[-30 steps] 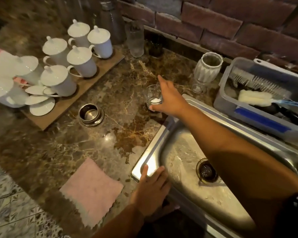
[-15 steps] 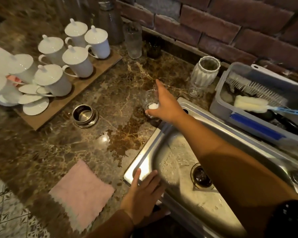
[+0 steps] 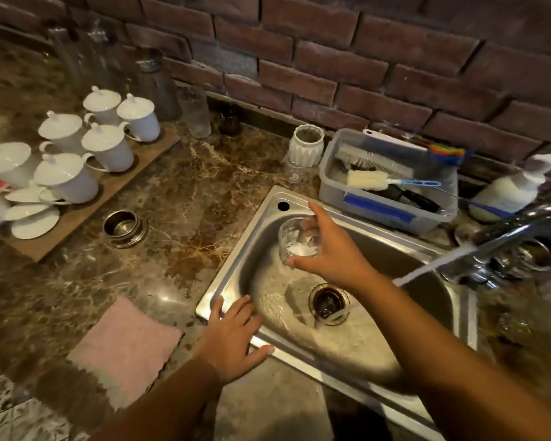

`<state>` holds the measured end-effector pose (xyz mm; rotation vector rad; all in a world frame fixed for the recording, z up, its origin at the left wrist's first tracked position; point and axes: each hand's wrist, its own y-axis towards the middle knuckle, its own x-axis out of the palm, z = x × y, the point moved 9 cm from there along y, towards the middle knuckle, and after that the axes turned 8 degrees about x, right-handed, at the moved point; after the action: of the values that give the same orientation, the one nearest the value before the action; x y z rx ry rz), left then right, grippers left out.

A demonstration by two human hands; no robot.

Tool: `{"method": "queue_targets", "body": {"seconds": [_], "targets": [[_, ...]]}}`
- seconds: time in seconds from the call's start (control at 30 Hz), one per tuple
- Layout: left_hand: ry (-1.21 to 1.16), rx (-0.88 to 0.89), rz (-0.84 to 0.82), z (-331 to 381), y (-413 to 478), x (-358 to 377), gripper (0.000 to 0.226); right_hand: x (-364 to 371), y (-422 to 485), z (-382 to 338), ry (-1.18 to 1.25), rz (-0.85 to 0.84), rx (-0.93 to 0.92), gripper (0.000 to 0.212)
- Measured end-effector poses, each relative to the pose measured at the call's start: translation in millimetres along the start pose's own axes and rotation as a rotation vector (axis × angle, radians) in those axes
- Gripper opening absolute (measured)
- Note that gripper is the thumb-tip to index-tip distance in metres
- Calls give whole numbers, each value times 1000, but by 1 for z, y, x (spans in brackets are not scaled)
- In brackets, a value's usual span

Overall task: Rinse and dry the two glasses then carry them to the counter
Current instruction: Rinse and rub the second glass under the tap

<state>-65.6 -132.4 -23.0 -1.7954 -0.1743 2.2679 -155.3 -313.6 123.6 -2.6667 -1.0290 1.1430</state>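
Over the sink point(image 3: 268, 200) the right hand point(image 3: 330, 254) clamps the glass point(image 3: 295, 238), roughly upright, mouth up; left hand point(image 3: 233, 338) flat, fingers spread, on its near rim.

A dark red brick wall point(image 3: 331, 68) is seen across the top of the frame. A shiny brown marbled counter point(image 3: 185, 186) is spread over the left and middle. Patterned floor tiles point(image 3: 19, 418) are shown at the lower left.
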Motion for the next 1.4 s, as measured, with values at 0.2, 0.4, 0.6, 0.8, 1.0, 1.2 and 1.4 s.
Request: {"method": "queue_targets", "body": {"seconds": [0.2, 0.4, 0.6, 0.8, 1.0, 1.2, 1.4], "targets": [[-145, -68, -181, 15, 10, -26, 74, -36, -58, 29, 97, 104, 81, 112], [-1054, -268, 278, 54, 61, -81, 47, -54, -89, 59, 154, 175, 150, 105], [-1871, -397, 183, 123, 101, -72, 55, -56, -98, 82, 173, 209, 204, 104], [-2079, -446, 13, 156, 123, -46, 67, -62, -100, 109, 243, 215, 254, 101], [-2071, -455, -71, 172, 132, -36, 74, -62, -103, 136, 396, 222, 308, 82], [-2004, -489, -99, 177, 144, -32, 70, -67, -99, 155, 516, 243, 355, 87], [-1955, -486, -106, 175, 149, -42, 72, -74, -92, 159, 575, 297, 322, 91]]}}
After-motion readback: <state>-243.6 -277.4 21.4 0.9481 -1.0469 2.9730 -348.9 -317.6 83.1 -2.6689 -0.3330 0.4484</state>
